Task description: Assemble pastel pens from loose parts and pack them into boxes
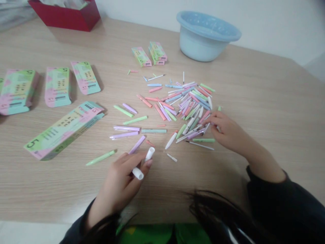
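Observation:
My left hand (pixel 124 178), near the front of the table, is closed around two white pen barrels (pixel 150 153); their hollow ends point up and toward me. At the right edge of a loose pile of pastel pen parts (pixel 188 101), my right hand (pixel 225 132) has its fingertips among the pieces, thumb and fingers slightly apart. Barrels, caps and thin refills in purple, green, pink, blue and white make up the pile. A white pen barrel (pixel 171 141) and a small white pen piece (pixel 172 157) lie between my hands. Close to my left hand rests a purple barrel (pixel 137 144).
A long pastel pen box (pixel 64 130) lies at the left, with several smaller-looking boxes (pixel 58 86) behind it. More boxes (pixel 141 56) sit at the back, near a light blue basin (pixel 205 44). A red container (pixel 68 17) stands far left.

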The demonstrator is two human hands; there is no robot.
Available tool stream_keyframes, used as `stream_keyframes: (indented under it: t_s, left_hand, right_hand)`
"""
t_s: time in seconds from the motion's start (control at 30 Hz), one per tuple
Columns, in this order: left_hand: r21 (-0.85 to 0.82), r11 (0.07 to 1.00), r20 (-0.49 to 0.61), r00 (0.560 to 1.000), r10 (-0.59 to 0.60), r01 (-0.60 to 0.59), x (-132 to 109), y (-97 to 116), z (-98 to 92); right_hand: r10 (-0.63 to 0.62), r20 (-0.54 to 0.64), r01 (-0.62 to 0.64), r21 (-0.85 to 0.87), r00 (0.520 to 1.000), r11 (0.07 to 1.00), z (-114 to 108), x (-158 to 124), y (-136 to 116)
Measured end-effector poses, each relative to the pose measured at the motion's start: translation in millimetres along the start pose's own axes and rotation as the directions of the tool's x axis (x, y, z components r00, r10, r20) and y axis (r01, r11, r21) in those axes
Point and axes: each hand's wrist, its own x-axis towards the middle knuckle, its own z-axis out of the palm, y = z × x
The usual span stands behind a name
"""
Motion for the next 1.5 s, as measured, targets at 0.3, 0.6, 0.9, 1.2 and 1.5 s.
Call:
stream_keyframes:
  t_s: [0.3,0.6,0.9,1.2,1.5]
  left_hand:
    - [0.057,0.998,-0.053,0.998,0.032,-0.029,0.6,-3.3,-0.6]
    - [0.056,0.998,-0.059,0.997,0.043,-0.039,-1.5,-5.7,-0.6]
    - [0.043,0.999,-0.068,0.998,0.011,-0.008,-5.2,-8.0,-1.2]
    - [0.027,0.998,-0.054,0.997,-0.06,0.062,-12.7,-8.4,5.1]
    - [0.021,0.997,-0.056,0.996,-0.074,0.076,-13.1,-7.1,3.9]
  right_hand:
    - [-0.063,0.069,0.061,0.028,0.996,0.998,25.4,62.5,11.1]
    - [-0.109,0.151,0.118,-0.051,0.982,0.992,31.1,98.1,5.8]
    - [-0.091,0.29,0.128,-0.11,0.953,0.986,39.9,131.2,1.9]
    - [-0.064,0.292,0.102,-0.116,0.954,0.988,27.5,132.7,11.8]
    - [-0.176,0.36,0.21,-0.058,0.916,0.976,32.9,132.4,14.9]
